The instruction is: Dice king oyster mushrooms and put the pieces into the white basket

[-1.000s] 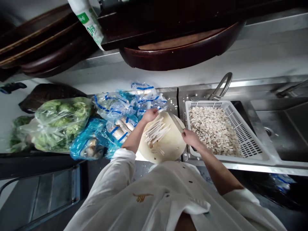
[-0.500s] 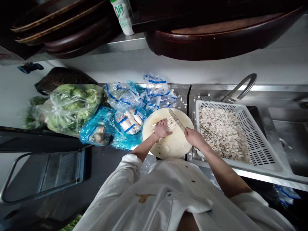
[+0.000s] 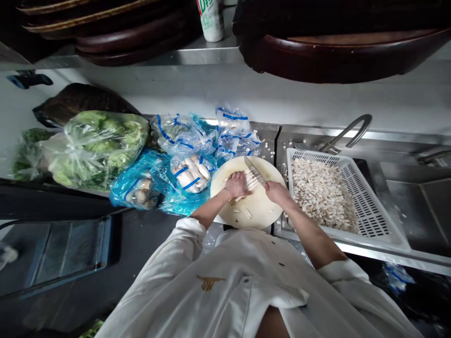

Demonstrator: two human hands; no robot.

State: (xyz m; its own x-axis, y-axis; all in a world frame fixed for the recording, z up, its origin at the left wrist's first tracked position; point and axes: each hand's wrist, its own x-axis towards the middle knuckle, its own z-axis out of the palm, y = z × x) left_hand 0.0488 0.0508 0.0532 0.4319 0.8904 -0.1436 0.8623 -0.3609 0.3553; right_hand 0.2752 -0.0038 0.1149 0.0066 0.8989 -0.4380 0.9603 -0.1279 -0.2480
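A round, pale cutting board (image 3: 260, 215) lies on the counter in front of me. Pale mushroom strips (image 3: 251, 180) are on it, side by side. My left hand (image 3: 236, 184) rests flat over their left part, fingers stretched out and thumb spread, pressing them down. In my right hand (image 3: 276, 192) is the handle of a kitchen knife (image 3: 255, 171). Its blade slants up and to the left, over or against the strips' right end; actual contact cannot be made out. A few loose strips (image 3: 247, 213) lie near the board's front edge.
Right of the board, a white perforated basket (image 3: 373, 213) holds chopped pieces (image 3: 319, 192) beside a faucet (image 3: 357, 131). Bagged mushrooms (image 3: 192, 173), blue plastic bags (image 3: 137, 183) and bagged leafy greens (image 3: 102, 145) lie left. A shelf (image 3: 183, 57) with dark trays (image 3: 324, 58) overhangs the back.
The camera view has shifted slightly. The knife and my right hand have moved a little left, closer to my left hand, which stays on the strips.
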